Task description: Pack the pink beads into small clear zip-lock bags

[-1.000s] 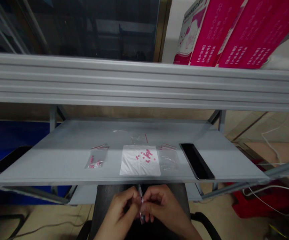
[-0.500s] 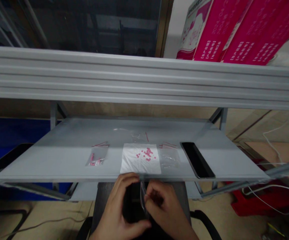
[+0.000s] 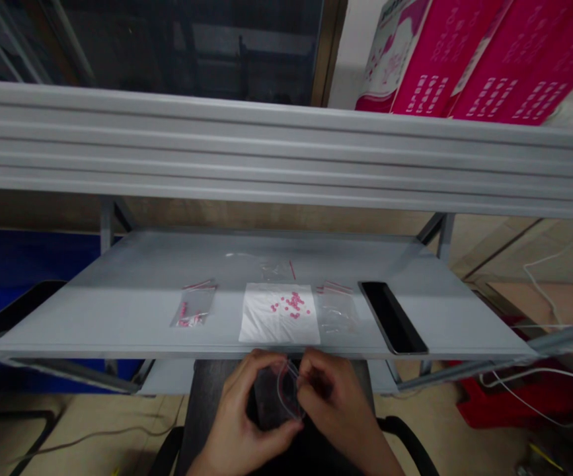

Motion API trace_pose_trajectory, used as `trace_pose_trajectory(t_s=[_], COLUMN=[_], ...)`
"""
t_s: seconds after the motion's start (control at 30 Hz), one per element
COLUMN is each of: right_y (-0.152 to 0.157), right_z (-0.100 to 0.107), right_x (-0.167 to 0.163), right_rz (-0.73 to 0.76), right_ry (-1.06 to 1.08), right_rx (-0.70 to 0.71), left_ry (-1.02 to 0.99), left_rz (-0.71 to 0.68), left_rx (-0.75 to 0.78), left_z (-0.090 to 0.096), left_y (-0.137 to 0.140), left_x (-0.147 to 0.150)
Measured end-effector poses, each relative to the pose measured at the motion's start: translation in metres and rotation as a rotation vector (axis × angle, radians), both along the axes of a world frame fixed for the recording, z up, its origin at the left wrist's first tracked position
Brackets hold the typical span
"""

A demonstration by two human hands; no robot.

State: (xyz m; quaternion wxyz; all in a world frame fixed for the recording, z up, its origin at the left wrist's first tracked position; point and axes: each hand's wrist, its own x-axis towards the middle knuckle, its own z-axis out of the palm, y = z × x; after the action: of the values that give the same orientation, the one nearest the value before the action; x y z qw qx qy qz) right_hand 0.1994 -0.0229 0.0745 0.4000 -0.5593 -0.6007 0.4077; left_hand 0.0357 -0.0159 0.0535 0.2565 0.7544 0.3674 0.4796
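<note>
A small clear plastic zip bag point(image 3: 270, 398) is held between my hands, just below the front edge of the shelf. My left hand point(image 3: 240, 411) grips it, fingers at its upper edge and thumb at its lower edge; its mouth bows into a curve. My right hand point(image 3: 336, 399) pinches the mouth's right side, its fingertips partly hidden. Beyond them lies a white sheet point(image 3: 261, 324) with several small pink-red pieces point(image 3: 295, 302) scattered on its right half. To its left is a zip bag with similar pieces point(image 3: 193, 309); clear zip bags point(image 3: 336, 311) lie at its right.
A black phone-like slab point(image 3: 394, 318) lies on the grey shelf point(image 3: 132, 311), right of the bags. Another clear bag point(image 3: 272, 270) lies behind the sheet. A thick grey ribbed beam point(image 3: 217, 145) crosses above, with pink boxes point(image 3: 484, 73) on top. Below my hands is a dark chair point(image 3: 207, 396).
The bag has turned from nearly edge-on to show its face and curved mouth. My left thumb and fingers have closed onto its edges. The things on the shelf stay put.
</note>
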Motion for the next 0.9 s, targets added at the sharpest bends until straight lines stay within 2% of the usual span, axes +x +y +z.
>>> trace_pose_trajectory(t_s=[0.1,0.3,0.47,0.57,0.77,0.9], right_y=[0.001,0.006,0.007,0.008,0.008,0.008], right_z=[-0.001,-0.002,-0.003,-0.004,-0.007,-0.005], right_x=[0.001,0.004,-0.001,0.0,0.009,0.011], right_rz=[0.009,0.088,0.126,0.126,0.143,0.162], right_ry=[0.004,0.205,0.305,0.294,0.197,0.185], right_rx=[-0.042,-0.133,-0.202,-0.222,-0.248,-0.285], left_ry=[-0.018,-0.002,0.026,0.045,0.087,0.076], left_rz=[-0.009,-0.102,-0.04,-0.009,-0.031,-0.028], left_rx=[-0.005,-0.049,0.005,0.021,0.101,0.081], left_z=[0.0,-0.004,-0.017,-0.02,-0.012,-0.009], left_y=[0.002,0.004,0.003,0.002,0.007,0.013], left_x=[0.003,0.002,0.007,0.01,0.004,-0.001])
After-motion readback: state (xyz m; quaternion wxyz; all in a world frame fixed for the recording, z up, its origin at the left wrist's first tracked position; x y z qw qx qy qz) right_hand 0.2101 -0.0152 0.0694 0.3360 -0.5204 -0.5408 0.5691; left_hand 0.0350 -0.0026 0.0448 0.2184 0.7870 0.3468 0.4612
